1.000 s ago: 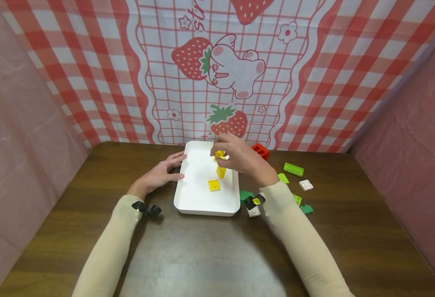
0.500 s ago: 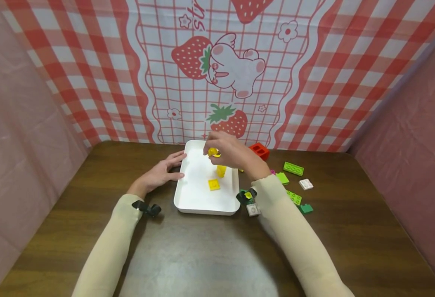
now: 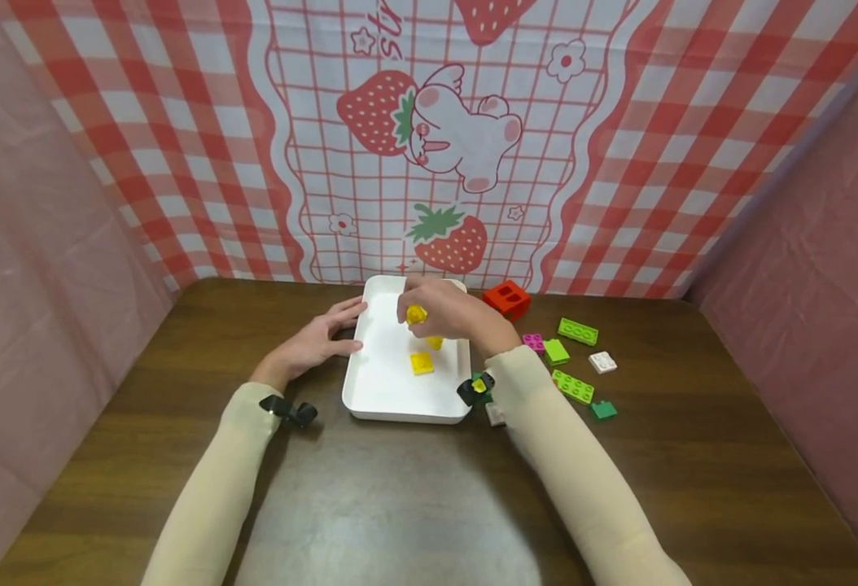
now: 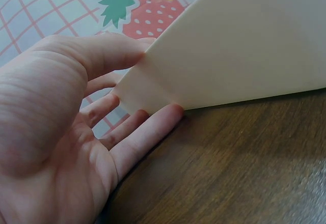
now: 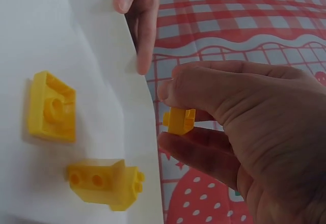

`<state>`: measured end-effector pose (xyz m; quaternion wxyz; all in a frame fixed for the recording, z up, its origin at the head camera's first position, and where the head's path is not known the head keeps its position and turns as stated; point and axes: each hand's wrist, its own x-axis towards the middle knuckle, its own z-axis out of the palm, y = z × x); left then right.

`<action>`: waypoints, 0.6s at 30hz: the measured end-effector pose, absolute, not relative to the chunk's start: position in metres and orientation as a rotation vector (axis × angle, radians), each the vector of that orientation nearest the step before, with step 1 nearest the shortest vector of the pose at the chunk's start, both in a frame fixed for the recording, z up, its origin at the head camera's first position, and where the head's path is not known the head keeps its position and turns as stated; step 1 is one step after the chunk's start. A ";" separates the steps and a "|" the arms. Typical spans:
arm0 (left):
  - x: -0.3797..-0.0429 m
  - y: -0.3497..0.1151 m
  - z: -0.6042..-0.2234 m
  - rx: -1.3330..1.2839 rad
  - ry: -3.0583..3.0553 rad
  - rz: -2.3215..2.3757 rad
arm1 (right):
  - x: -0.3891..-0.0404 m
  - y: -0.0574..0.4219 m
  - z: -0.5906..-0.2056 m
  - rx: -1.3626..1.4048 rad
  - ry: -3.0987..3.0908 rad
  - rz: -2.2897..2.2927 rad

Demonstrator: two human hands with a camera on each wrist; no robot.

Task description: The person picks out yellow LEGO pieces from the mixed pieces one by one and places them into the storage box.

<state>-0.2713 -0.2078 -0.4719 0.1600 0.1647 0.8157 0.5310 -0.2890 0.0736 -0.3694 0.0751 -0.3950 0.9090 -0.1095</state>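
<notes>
My right hand (image 3: 447, 309) pinches a small yellow toy building brick (image 5: 178, 121) between thumb and fingers, above the far part of a white tray (image 3: 392, 405). In the tray lie a flat square yellow brick (image 5: 53, 109) and a longer yellow brick (image 5: 104, 182) with studs at one end. The head view shows that longer brick partly hidden under the right hand. At the tray's left side, my left hand (image 3: 317, 342) has its fingers spread, with fingertips touching the outer wall (image 4: 219, 56) in the left wrist view.
Right of the tray lie a red block (image 3: 506, 300), a magenta brick (image 3: 534, 343), lime bricks (image 3: 573, 387), white plates (image 3: 602, 362) and a green brick (image 3: 604, 410). A checked strawberry cloth (image 3: 466, 146) hangs behind the wooden table (image 3: 400, 505).
My right hand has moved left over the tray, then slightly lower, keeping the small yellow brick. More loose bricks show beside its sleeve. The left hand stays at the tray's side.
</notes>
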 end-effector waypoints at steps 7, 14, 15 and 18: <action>-0.270 -0.208 -0.472 0.498 2.338 1.507 | -0.292 0.067 -0.380 -1.162 2.671 -0.296; -0.269 -0.209 -0.471 0.518 2.337 1.509 | -0.296 0.067 -0.392 -1.173 2.609 -0.308; -0.269 -0.209 -0.471 0.520 2.336 1.510 | -0.299 0.067 -0.394 -1.173 2.595 -0.310; -0.269 -0.209 -0.472 0.517 2.333 1.515 | -0.318 0.071 -0.419 -1.180 2.574 -0.315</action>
